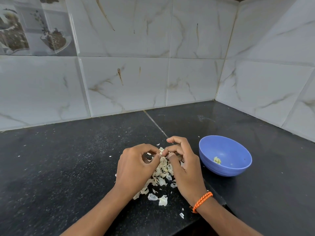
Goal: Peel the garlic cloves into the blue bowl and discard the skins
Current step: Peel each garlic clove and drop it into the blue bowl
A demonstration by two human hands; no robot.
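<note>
Garlic, one small pale clove (163, 152), sits pinched between the fingertips of both my hands, just above the heap of papery white skins (162, 174) on the black speckled stone counter (68, 167). Most of the clove is hidden by my fingers, so I cannot tell how much skin is left on it.

I judge this to be the middle of the peeling step: my left hand (136, 165) grips the clove with thumb and curled fingers, while my right hand (183, 165) pinches at it from the other side, the index finger arched high and the thumb tucked under, as if to pull a flake of skin away. Both hands are closed narrowly on the clove, knuckles up, wrists low over the counter, forearms coming in from the bottom edge. A braided orange cord bracelet (202, 200) circles my right wrist.

Next, I think, the loosened skin must drop onto the heap and the bare clove must travel right to the round blue plastic bowl (238, 171), which stands just beside my right hand, apart from the skins. A few peeled pale-yellow cloves (217, 160) already lie at its bottom. That move calls for a light hold, since a bare clove is likely slippery.

The skins are not yet discarded; stray flakes lie scattered toward me. Behind the counter rise white marbled wall tiles (187, 74).
</note>
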